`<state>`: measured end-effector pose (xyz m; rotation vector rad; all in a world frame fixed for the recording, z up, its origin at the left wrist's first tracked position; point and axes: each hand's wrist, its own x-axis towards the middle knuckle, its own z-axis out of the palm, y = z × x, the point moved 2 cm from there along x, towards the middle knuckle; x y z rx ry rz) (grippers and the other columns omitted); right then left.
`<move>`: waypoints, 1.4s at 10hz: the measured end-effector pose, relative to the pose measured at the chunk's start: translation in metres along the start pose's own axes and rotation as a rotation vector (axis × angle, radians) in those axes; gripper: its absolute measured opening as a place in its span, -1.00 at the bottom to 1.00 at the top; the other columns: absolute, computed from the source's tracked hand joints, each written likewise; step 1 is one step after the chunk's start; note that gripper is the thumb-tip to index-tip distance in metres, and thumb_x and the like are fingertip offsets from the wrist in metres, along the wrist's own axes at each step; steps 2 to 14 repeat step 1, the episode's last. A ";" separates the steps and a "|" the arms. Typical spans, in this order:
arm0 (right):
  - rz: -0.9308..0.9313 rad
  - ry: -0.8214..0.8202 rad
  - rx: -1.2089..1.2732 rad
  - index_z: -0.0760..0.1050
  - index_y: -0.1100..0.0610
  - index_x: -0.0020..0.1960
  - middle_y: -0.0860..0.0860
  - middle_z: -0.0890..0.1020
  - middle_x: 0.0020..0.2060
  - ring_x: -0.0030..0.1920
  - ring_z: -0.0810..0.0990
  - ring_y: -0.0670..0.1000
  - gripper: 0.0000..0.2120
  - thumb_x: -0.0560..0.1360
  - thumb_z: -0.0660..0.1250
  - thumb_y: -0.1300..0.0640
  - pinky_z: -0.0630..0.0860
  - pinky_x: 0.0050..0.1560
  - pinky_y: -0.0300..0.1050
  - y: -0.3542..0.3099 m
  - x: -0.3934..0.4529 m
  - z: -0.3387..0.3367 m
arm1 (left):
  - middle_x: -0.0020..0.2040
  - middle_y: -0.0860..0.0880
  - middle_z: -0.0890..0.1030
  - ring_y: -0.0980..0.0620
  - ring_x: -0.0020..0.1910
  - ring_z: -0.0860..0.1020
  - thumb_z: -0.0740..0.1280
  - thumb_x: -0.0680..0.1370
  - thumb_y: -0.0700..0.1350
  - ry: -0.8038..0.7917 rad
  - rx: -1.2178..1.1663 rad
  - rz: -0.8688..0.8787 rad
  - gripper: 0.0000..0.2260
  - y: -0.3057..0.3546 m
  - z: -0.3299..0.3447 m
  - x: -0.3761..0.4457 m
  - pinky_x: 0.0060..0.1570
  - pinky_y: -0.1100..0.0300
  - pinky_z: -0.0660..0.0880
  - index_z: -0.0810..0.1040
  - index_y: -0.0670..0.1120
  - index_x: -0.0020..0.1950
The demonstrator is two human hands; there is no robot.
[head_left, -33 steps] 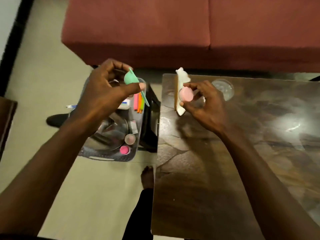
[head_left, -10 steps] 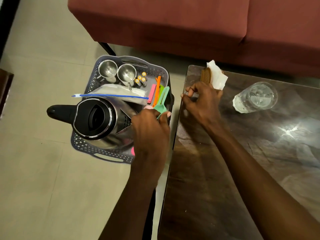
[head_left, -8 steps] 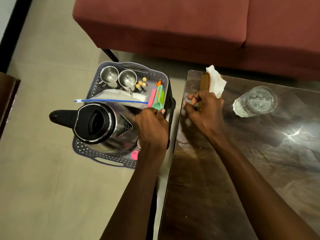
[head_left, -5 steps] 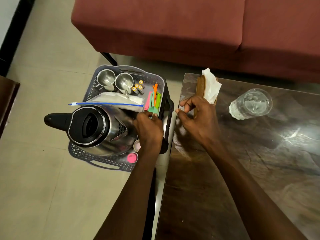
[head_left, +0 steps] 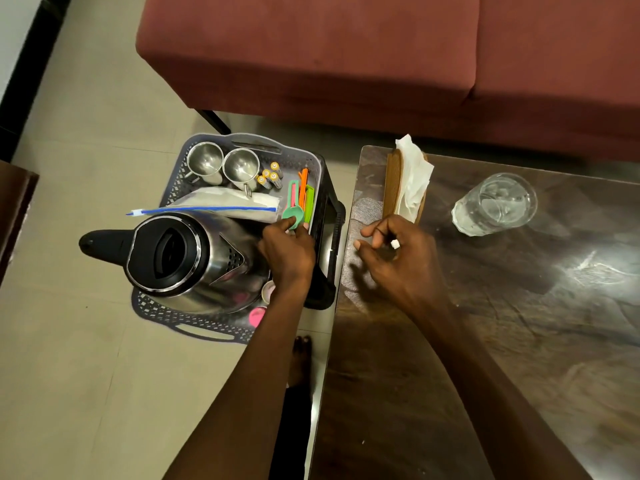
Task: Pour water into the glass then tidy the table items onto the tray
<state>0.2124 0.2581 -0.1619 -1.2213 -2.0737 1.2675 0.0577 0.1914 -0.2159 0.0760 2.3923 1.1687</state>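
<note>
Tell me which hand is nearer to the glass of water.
Right. The right hand is over the table, left of the glass of water, with a gap between. The left hand is farther left, over the tray, touching a green spoon.

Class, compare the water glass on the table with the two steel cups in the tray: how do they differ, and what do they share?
The glass is clear and holds water; the steel cups are shiny opaque metal and look empty. The glass stands alone on the dark table; the cups stand side by side in the grey tray. At least one cup has a handle; the glass has none. All stand upright, mouths open, untouched by either hand.
</note>
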 end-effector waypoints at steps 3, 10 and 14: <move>0.017 0.008 0.043 0.44 0.20 -0.23 0.02 0.63 -0.16 -0.01 0.64 -0.03 -0.80 0.45 0.46 0.31 0.58 -0.05 -0.29 -0.003 -0.009 0.000 | 0.02 -0.22 0.69 -0.12 -0.01 0.66 0.37 0.53 -0.21 -0.005 0.028 0.043 -0.80 -0.001 -0.007 -0.011 0.07 0.10 0.58 0.66 -0.21 0.12; 0.017 0.008 0.043 0.44 0.20 -0.23 0.02 0.63 -0.16 -0.01 0.64 -0.03 -0.80 0.45 0.46 0.31 0.58 -0.05 -0.29 -0.003 -0.009 0.000 | 0.02 -0.22 0.69 -0.12 -0.01 0.66 0.37 0.53 -0.21 -0.005 0.028 0.043 -0.80 -0.001 -0.007 -0.011 0.07 0.10 0.58 0.66 -0.21 0.12; 0.017 0.008 0.043 0.44 0.20 -0.23 0.02 0.63 -0.16 -0.01 0.64 -0.03 -0.80 0.45 0.46 0.31 0.58 -0.05 -0.29 -0.003 -0.009 0.000 | 0.02 -0.22 0.69 -0.12 -0.01 0.66 0.37 0.53 -0.21 -0.005 0.028 0.043 -0.80 -0.001 -0.007 -0.011 0.07 0.10 0.58 0.66 -0.21 0.12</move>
